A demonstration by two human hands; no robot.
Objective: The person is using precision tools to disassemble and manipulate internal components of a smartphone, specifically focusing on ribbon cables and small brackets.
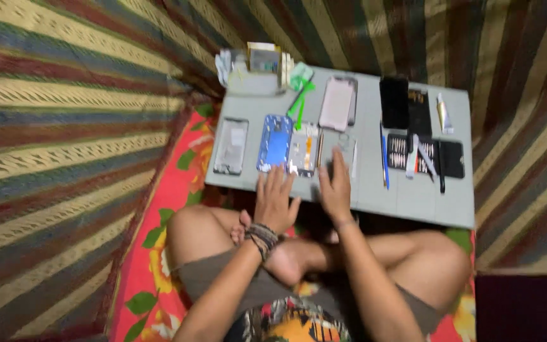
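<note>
Resting on the grey board (413, 202), two hands, left hand (275, 201) and right hand (335, 190), spread fingers by two opened phones (289, 147).

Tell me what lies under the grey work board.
The grey work board rests over the crossed legs; the striped cloth shows beside it. Whatever supports it underneath is hidden.

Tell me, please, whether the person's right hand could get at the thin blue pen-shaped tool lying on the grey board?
Probably yes: the right hand rests nearby, with bare grey board between it and the blue tool.
</note>
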